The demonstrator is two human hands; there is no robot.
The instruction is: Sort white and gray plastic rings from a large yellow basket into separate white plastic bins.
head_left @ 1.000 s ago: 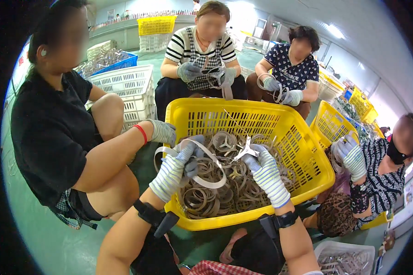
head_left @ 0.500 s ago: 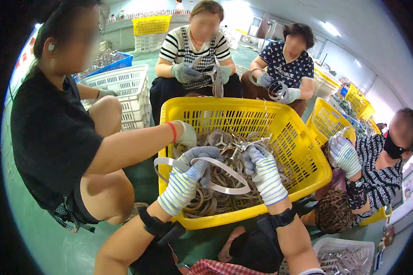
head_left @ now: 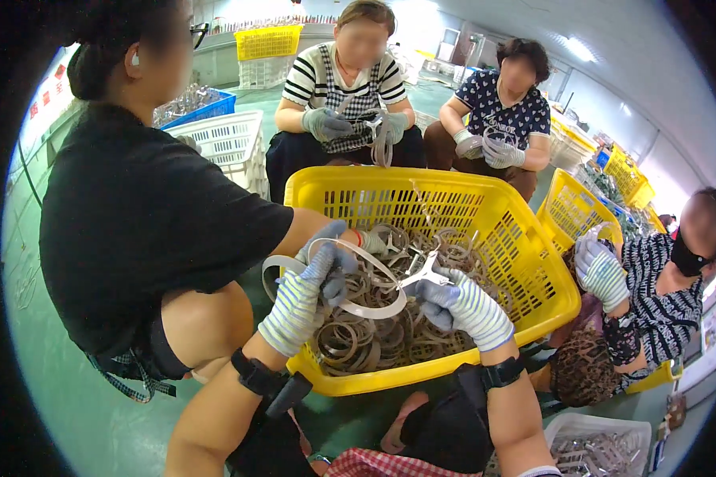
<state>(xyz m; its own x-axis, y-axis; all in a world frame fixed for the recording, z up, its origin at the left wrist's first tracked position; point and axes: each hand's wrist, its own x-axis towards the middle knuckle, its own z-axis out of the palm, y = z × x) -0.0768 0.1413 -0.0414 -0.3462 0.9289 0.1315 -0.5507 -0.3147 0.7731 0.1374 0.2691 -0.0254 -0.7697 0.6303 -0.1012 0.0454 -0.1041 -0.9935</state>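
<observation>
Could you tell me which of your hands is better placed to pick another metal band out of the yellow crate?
Right, probably. The right hand hovers directly over the bands inside the yellow crate, gripping only a clip end, while the left hand sits at the crate's left rim holding the band loop.

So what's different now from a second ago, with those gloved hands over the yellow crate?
The left hand has drawn leftward, past the crate's near-left rim, pulling the pale metal band out flatter across the pile. The right hand has dropped lower and keeps its grip on the band's clasp end. The neighbour's gloved hand has reached further in among the rings. Both hands still hold the same band; the crate stays put.
</observation>
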